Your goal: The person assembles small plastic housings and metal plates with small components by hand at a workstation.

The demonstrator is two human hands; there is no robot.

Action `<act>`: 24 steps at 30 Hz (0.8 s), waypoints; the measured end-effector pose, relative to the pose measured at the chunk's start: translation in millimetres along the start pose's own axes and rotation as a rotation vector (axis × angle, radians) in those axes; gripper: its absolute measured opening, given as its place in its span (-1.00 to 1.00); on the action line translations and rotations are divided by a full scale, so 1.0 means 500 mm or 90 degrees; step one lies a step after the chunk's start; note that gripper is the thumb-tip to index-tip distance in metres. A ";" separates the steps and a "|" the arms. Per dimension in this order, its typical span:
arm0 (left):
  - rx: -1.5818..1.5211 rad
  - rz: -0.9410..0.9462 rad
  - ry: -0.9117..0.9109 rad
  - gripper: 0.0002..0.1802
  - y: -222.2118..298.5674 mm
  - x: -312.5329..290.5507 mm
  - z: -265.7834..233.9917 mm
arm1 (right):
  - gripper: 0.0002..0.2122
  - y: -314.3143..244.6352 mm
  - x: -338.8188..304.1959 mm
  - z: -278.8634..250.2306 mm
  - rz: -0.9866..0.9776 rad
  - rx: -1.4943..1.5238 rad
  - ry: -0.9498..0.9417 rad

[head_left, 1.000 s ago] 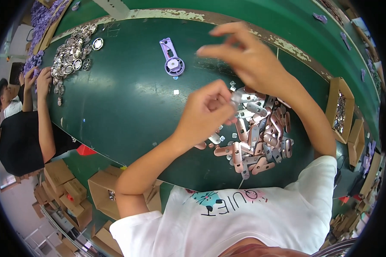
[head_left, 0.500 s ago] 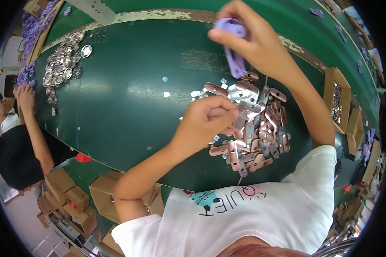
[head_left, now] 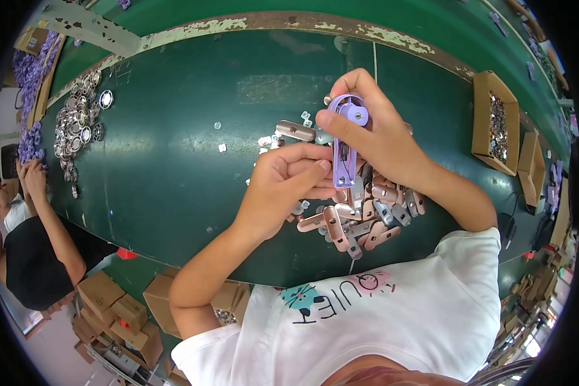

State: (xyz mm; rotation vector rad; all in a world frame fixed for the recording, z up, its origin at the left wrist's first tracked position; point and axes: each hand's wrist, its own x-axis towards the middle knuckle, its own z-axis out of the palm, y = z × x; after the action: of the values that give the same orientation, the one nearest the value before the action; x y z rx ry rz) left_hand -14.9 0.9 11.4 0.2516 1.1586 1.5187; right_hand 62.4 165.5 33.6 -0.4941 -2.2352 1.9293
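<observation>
My right hand [head_left: 383, 138] grips an open purple plastic casing [head_left: 345, 168] by its wide top, which has a round purple part inside. The casing's long narrow body hangs down with thin dark wires in it. My left hand [head_left: 283, 186] is closed, its fingertips against the left side of the casing. Whether a small piece is also pinched there is hidden. Beneath and beyond both hands lies a pile of long rounded cover plates, rose-gold and silver [head_left: 334, 228]. Small clear pieces [head_left: 264, 141] lie left of the pile.
Shiny round metal rings [head_left: 77, 128] are heaped at the table's far left. Cardboard trays [head_left: 487, 122] of small parts stand at the right. A raised worn rim [head_left: 289, 21] runs along the far edge. Another person [head_left: 38, 244] works at the left.
My right hand has brought the purple casing down and nearer to my left hand. The two hands now meet at the casing. My view has shifted slightly.
</observation>
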 end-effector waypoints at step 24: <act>0.005 0.034 -0.033 -0.76 -0.005 -0.001 0.001 | -0.59 0.023 0.000 0.006 -0.059 -0.118 -0.010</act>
State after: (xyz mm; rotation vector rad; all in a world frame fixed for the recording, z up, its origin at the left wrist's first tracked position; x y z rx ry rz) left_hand -12.8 0.5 10.1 0.3269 1.1250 1.5461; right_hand 63.2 164.2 21.7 -0.3914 -2.4146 1.6977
